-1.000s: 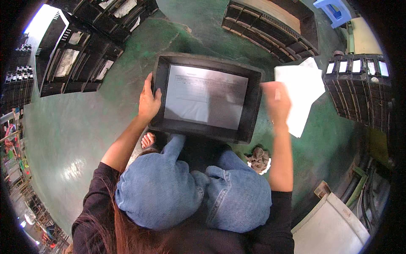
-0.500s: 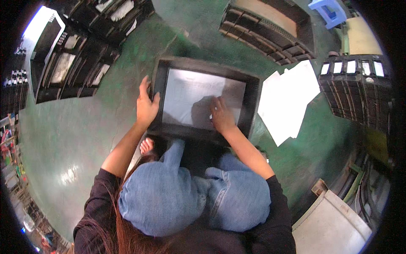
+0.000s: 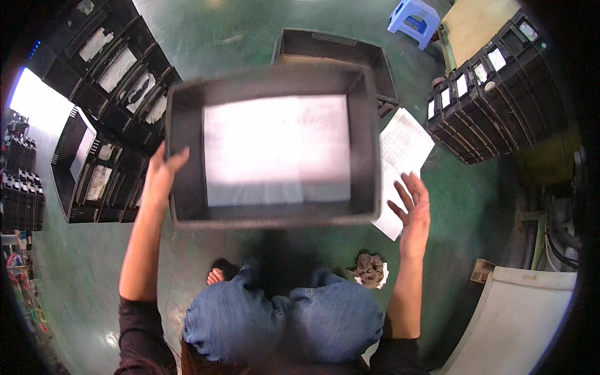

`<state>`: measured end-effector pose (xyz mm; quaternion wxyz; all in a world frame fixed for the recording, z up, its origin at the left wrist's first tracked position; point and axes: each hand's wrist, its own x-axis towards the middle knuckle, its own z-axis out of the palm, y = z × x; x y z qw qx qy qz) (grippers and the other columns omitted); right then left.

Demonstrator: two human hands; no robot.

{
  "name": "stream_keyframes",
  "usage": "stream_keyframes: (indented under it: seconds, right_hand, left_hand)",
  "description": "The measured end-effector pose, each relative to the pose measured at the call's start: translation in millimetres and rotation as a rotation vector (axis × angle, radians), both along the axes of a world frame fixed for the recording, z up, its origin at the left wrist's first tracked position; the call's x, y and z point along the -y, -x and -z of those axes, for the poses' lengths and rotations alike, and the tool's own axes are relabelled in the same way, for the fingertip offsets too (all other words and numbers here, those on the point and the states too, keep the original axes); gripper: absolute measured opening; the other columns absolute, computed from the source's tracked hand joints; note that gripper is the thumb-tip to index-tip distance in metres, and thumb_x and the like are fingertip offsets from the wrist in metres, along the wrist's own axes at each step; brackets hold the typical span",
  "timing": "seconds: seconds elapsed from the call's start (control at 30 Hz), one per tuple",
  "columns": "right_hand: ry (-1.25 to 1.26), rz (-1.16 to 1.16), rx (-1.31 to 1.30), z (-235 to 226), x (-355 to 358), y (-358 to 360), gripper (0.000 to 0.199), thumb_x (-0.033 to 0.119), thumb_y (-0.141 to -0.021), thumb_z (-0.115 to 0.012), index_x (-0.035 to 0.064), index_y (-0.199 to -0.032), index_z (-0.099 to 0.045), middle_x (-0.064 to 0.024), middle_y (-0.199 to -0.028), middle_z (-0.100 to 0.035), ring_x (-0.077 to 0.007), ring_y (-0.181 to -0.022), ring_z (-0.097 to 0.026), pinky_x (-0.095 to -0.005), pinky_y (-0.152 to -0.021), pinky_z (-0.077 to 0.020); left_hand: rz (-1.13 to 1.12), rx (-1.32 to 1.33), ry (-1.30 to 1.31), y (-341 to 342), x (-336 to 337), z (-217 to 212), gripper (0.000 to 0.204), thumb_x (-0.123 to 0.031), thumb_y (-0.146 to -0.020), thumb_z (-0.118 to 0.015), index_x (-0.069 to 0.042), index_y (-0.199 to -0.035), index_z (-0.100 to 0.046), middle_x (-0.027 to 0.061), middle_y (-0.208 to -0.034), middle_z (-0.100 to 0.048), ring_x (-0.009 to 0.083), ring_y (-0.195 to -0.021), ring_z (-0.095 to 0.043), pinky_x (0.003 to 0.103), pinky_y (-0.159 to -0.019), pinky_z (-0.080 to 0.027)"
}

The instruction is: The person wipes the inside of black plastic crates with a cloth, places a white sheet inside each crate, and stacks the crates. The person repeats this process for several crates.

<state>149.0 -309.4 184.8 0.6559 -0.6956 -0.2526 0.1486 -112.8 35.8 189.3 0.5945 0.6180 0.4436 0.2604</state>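
Observation:
A black plastic crate (image 3: 369, 131) is raised in front of me, smeared a little by motion. White paper (image 3: 278, 147) covers its bottom. My left hand (image 3: 161, 178) grips the crate's left wall, thumb at the rim and the other fingers mostly behind it. Just off the right wall is my right hand (image 3: 414, 219), holding nothing, its fingers spread. Behind that hand, white printed sheets (image 3: 406, 140) lie on the floor, partly covered by the crate.
Black crates stand stacked at the left (image 3: 119, 62) and right (image 3: 481, 106). Another crate (image 3: 337, 47) sits beyond mine, with a blue stool (image 3: 414, 22) at far right. A crumpled brown cloth (image 3: 370, 270) lies by my knees. A pale panel (image 3: 519, 312) is at lower right.
The crate has come up off the floor, larger in view, with my left hand on its wall. My right hand has left the paper inside and moved out to the right.

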Motion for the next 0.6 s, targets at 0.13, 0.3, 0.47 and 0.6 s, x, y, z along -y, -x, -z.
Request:
stream_keyframes:
  seconds: [0.13, 0.3, 0.47, 0.6]
  right_hand:
    - [-0.050, -0.144, 0.151, -23, -48, -47, 0.074, 0.041, -0.087, -0.062, 0.0112, -0.145, -0.028, -0.0196, -0.141, -0.036, -0.0291, -0.124, -0.044, -0.0361, -0.093, -0.0448]
    - [-0.146, 0.233, 0.010, -24, -129, -149, 0.034, 0.020, -0.090, -0.057, 0.0071, -0.121, -0.058, -0.0081, -0.109, -0.060, -0.0146, -0.086, -0.059, -0.0290, -0.064, -0.0537]
    - [-0.050, 0.247, -0.007, -3, -152, -221, 0.029, 0.019, -0.087, -0.059, 0.0091, -0.114, -0.064, -0.0041, -0.097, -0.062, -0.0131, -0.079, -0.058, -0.0301, -0.058, -0.0520]
    - [0.029, 0.240, 0.037, 9, -170, -255, 0.024, 0.016, -0.086, -0.056, 0.0135, -0.109, -0.064, -0.0002, -0.100, -0.059, -0.0140, -0.087, -0.055, -0.0366, -0.070, -0.0519]
  left_hand:
    - [0.089, -0.035, -0.041, -103, -46, -56, 0.086, -0.034, -0.082, -0.069, 0.007, -0.142, -0.024, 0.0257, -0.134, -0.045, 0.0284, -0.122, -0.048, 0.037, -0.096, -0.043]
    - [0.199, 0.218, -0.116, -228, -85, -69, 0.075, -0.026, -0.086, -0.065, 0.005, -0.142, -0.026, 0.0238, -0.139, -0.040, 0.0299, -0.124, -0.045, 0.037, -0.099, -0.040]
    - [0.212, 0.203, -0.174, -280, -99, -41, 0.064, -0.014, -0.086, -0.055, -0.002, -0.143, -0.029, 0.0221, -0.138, -0.042, 0.0294, -0.122, -0.047, 0.038, -0.096, -0.043]
    - [0.087, 0.259, -0.237, -290, -97, -13, 0.061, -0.008, -0.082, -0.046, -0.004, -0.142, -0.033, 0.0198, -0.135, -0.046, 0.0288, -0.118, -0.050, 0.037, -0.094, -0.043]
